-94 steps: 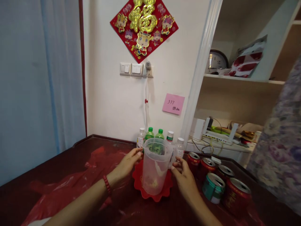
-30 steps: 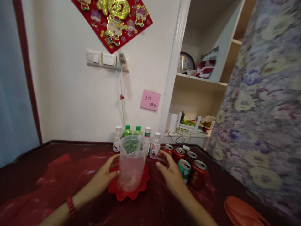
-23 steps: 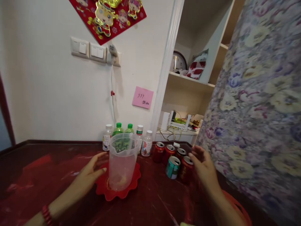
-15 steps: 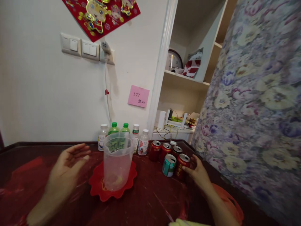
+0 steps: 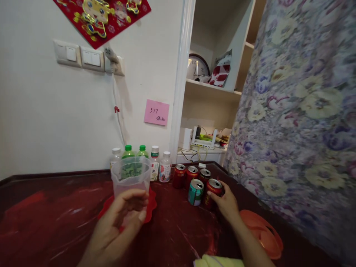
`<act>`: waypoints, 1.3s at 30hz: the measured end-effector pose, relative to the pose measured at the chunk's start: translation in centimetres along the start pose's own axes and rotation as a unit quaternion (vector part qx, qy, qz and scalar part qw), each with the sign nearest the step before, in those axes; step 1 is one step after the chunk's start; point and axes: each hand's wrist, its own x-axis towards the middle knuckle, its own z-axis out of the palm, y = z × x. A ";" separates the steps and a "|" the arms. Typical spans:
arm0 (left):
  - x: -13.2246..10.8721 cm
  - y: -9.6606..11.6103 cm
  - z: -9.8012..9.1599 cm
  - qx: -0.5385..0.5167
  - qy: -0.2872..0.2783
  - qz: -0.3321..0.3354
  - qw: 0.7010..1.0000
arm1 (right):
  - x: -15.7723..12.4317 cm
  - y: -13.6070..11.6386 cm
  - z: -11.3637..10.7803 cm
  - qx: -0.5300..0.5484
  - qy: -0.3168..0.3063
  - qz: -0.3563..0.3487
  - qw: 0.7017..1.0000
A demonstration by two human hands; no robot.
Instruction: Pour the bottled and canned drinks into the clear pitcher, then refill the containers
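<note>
Red can [image 5: 211, 190] is clasped by the right hand [image 5: 227, 204] (three o'clock of the jug [image 5: 130, 173]), while the left hand [image 5: 119, 218], half-curled and empty, has moved in front of it.

The right hand [image 5: 226, 203] holds a red can [image 5: 210, 194] on the worktop [image 5: 55, 222]. The left hand [image 5: 119, 222] is up in front of the clear jug [image 5: 130, 177] on its red plate [image 5: 151, 205].

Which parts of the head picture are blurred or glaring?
Head view: the left hand is soft, partly masking the clear pitcher; the floral fabric at right is smeared; the red can the right hand grips is sharp; sheen streaks the red plastic sheet.
</note>
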 end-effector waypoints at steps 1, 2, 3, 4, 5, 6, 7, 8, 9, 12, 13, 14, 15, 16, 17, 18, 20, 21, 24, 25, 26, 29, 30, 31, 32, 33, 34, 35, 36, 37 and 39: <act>-0.1 -0.1 0.8 -0.003 -0.035 -0.002 0.999 | -0.1 -0.3 -0.3 -0.003 0.001 0.007 1.000; -0.1 -0.3 1.6 0.004 -0.064 -0.004 0.998 | -0.1 -0.6 -0.7 -0.004 0.002 0.013 1.000; 0.0 -0.4 2.3 0.017 -0.091 -0.004 0.996 | -0.3 -1.1 -1.2 -0.004 0.004 0.018 1.000; 0.0 -0.6 2.9 0.032 -0.117 -0.003 0.993 | -0.4 -1.6 -1.7 -0.003 0.007 0.020 1.000; 0.0 -0.7 3.6 0.047 -0.143 -0.003 0.989 | -0.7 -2.2 -2.2 0.000 0.007 0.020 1.000; 0.0 -0.9 4.2 0.060 -0.169 -0.004 0.984 | -1.0 -2.9 -2.6 0.006 0.005 0.019 1.000; 0.0 -1.0 4.8 0.069 -0.194 -0.005 0.979 | -1.4 -3.6 -3.0 0.014 -0.001 0.017 1.000; 0.0 -1.1 5.4 0.074 -0.217 -0.007 0.973 | -1.8 -4.2 -3.3 0.025 -0.012 0.014 1.000; 0.0 -1.3 6.1 0.075 -0.238 -0.012 0.968 | -2.2 -4.9 -3.4 0.039 -0.027 0.011 0.999; 0.1 -1.8 8.1 0.062 -0.281 -0.034 0.957 | -3.7 -6.6 -3.3 0.090 -0.090 -0.006 0.992; 0.2 -2.0 8.7 0.058 -0.288 -0.042 0.955 | -4.2 -7.1 -3.0 0.106 -0.109 -0.013 0.988; 0.3 -2.2 9.3 0.057 -0.292 -0.051 0.953 | -4.7 -7.5 -2.7 0.120 -0.126 -0.021 0.984; 0.5 -2.4 9.8 0.059 -0.293 -0.061 0.952 | -5.2 -7.8 -2.4 0.132 -0.141 -0.028 0.981; 0.6 -2.6 10.3 0.062 -0.293 -0.069 0.952 | -5.6 -8.0 -2.0 0.143 -0.153 -0.035 0.977; 0.6 -2.8 10.7 0.064 -0.292 -0.075 0.951 | -6.0 -8.2 -1.7 0.153 -0.164 -0.042 0.974; 0.7 -2.9 11.0 0.063 -0.291 -0.076 0.952 | -6.4 -8.3 -1.4 0.161 -0.178 -0.050 0.969; 0.6 -3.4 11.4 0.059 -0.285 -0.069 0.954 | -7.0 -8.2 -0.8 0.170 -0.208 -0.069 0.961; 0.5 -3.7 11.5 0.057 -0.280 -0.065 0.956 | -7.2 -8.1 -0.6 0.172 -0.225 -0.077 0.956; 0.0 -4.5 11.5 0.057 -0.258 -0.066 0.962 | -7.5 -7.6 -0.2 0.181 -0.259 -0.098 0.944; -0.1 -4.7 11.4 0.057 -0.252 -0.067 0.964 | -7.6 -7.5 -0.2 0.186 -0.263 -0.102 0.941; -0.2 -4.9 11.3 0.055 -0.246 -0.066 0.965 | -7.6 -7.3 -0.2 0.194 -0.266 -0.107 0.938; -0.4 -4.6 10.5 0.040 -0.237 -0.056 0.969 | -7.4 -7.0 -0.4 0.233 -0.267 -0.111 0.928; -0.5 -4.2 10.0 0.030 -0.237 -0.051 0.970 | -7.3 -6.9 -0.5 0.248 -0.265 -0.104 0.926; -0.5 -3.6 9.5 0.019 -0.235 -0.045 0.971 | -7.2 -6.9 -0.5 0.260 -0.264 -0.091 0.924; -0.6 -2.8 8.8 0.006 -0.230 -0.040 0.972 | -7.1 -6.8 -0.5 0.266 -0.262 -0.073 0.925; -0.6 -1.8 8.1 -0.010 -0.226 -0.036 0.973 | -7.0 -6.8 -0.4 0.267 -0.259 -0.049 0.927; -0.6 -0.5 7.2 -0.031 -0.223 -0.034 0.974 | -7.0 -6.8 -0.3 0.264 -0.253 -0.023 0.930; -0.5 0.8 6.3 -0.057 -0.224 -0.037 0.972 | -7.0 -6.8 -0.2 0.258 -0.251 0.004 0.933; -0.3 2.3 5.2 -0.086 -0.239 -0.046 0.966 | -7.0 -6.7 0.0 0.250 -0.248 0.027 0.935; 0.0 3.7 4.0 -0.122 -0.256 -0.055 0.957 | -7.0 -6.7 0.1 0.242 -0.250 0.045 0.937; 1.0 6.4 1.5 -0.166 -0.241 -0.069 0.954 | -7.1 -6.5 0.5 0.226 -0.265 0.069 0.935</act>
